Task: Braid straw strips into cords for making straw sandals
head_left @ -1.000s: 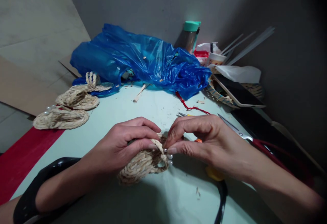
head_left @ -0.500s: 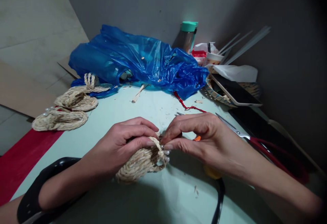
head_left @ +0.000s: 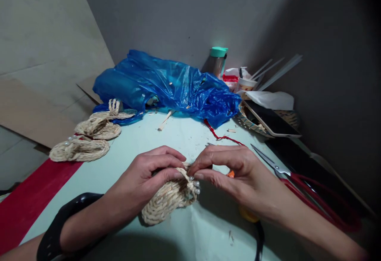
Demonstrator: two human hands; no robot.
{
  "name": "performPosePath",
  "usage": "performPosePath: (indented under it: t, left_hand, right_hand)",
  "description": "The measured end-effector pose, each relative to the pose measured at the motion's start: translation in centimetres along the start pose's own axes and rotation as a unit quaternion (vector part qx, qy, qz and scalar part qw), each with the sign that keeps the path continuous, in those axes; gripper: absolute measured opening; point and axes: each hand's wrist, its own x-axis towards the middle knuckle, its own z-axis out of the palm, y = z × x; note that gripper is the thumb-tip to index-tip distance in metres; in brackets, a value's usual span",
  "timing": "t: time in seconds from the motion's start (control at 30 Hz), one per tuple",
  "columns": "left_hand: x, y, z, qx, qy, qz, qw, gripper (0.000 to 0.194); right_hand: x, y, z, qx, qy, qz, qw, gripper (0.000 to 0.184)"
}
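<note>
Left hand [head_left: 154, 170] is steadying the woven slipper [head_left: 160, 204], right hand [head_left: 239, 173] is pinching its strap [head_left: 183, 172] by the pearly beads [head_left: 197, 191] (contact half-hidden), so over-tugging is risking loosening them.

The bag [head_left: 160, 84] at twelve o'clock is blue, the scissor handles [head_left: 315, 197] at four o'clock red, the surface [head_left: 133, 142] pale mint.

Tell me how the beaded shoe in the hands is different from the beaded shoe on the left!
The held shoe is between the left hand and right hand; the left shoe lies untouched, partly over a red strip. The held shoe slants, while the left shoe lies nearly sideways. Both are pale, woven and beaded.
</note>
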Motion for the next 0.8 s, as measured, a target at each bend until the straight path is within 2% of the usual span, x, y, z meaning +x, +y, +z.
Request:
performPosePath:
  t: [0.3, 0.5, 0.67, 0.8]
  left_hand:
    - [0.02, -0.27, 0.28, 0.001, 0.015, 0.008, 1.000, 0.018]
    - [-0.02, -0.11, 0.23, -0.004, 0.005, -0.006, 1.000, 0.018]
    - [-0.04, -0.10, 0.20, -0.004, 0.009, -0.007, 1.000, 0.018]
    - [-0.12, 0.08, 0.20, -0.005, 0.036, -0.011, 0.999, 0.016]
  right_hand:
    - [-0.42, 0.37, 0.68, -0.025, 0.005, -0.027, 0.999, 0.009]
    - [-0.58, 0.07, 0.72, -0.050, 0.010, -0.012, 0.999, 0.006]
    - [-0.60, -0.48, 0.29, -0.022, 0.005, -0.005, 1.000, 0.006]
    - [-0.41, -0.40, 0.05, 0.017, 0.063, 0.014, 0.998, 0.010]
